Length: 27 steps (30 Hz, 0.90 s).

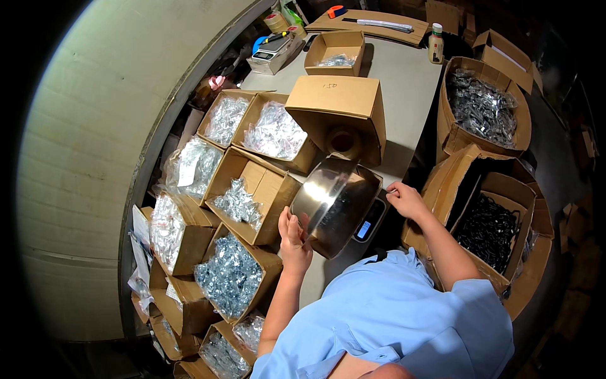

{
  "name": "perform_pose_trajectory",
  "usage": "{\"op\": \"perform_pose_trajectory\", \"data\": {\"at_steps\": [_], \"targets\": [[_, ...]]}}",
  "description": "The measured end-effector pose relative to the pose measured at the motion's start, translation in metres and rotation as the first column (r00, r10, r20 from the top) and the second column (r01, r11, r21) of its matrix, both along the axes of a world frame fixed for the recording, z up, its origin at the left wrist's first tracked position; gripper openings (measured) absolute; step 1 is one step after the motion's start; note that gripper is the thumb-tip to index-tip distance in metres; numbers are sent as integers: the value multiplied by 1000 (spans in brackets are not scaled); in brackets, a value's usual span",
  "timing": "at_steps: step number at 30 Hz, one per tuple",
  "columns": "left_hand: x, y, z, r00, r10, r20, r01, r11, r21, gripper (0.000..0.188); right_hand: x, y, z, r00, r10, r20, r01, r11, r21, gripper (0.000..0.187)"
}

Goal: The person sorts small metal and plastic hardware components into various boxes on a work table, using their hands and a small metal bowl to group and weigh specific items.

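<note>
A shiny metal bowl (331,205) is tilted on its side in front of me, over a digital scale (371,221) with a lit display. My left hand (294,243) is closed on the bowl's left side, its fingers up along the metal. To the right of the bowl, by the table's edge, my right hand (406,201) has its fingers curled together close to the bowl's rim. Whatever those fingers hold, if anything, is too small to tell. Behind the bowl stands a cardboard box (344,98) on its side, a tape roll (343,140) in its mouth.
Left of me, several open cartons hold bagged parts, among them a carton of small metal pieces (238,202) and one of bluish bags (228,275). On the right are a carton of black parts (489,230) and one of dark bagged parts (483,107). A bottle (435,44) stands farther back.
</note>
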<state>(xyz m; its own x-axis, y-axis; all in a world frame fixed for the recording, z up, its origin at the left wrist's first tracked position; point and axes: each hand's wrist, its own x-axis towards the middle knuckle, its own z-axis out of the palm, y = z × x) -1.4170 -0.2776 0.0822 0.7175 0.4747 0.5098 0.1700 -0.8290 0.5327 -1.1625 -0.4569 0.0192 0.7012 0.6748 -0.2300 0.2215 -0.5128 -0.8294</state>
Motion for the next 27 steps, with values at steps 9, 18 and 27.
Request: {"op": "perform_pose_trajectory", "data": {"at_steps": [9, 18, 27], "targets": [[-23, 9, -4, 973, -1, 232, -39, 985, 169, 56, 1, -4, 1, 1000, -9, 13, 9, 1000, -10, 27], [-59, 8, -11, 758, 642, 112, -440, 631, -638, 19, 1, -2, -1, 1000, -8, 0, 8, 1000, 7, 28], [-59, 4, -6, 636, 704, 317, -174, 531, -829, 18, 2, -1, -2, 1000, -1, 12, 1, 1000, -2, 29]]}}
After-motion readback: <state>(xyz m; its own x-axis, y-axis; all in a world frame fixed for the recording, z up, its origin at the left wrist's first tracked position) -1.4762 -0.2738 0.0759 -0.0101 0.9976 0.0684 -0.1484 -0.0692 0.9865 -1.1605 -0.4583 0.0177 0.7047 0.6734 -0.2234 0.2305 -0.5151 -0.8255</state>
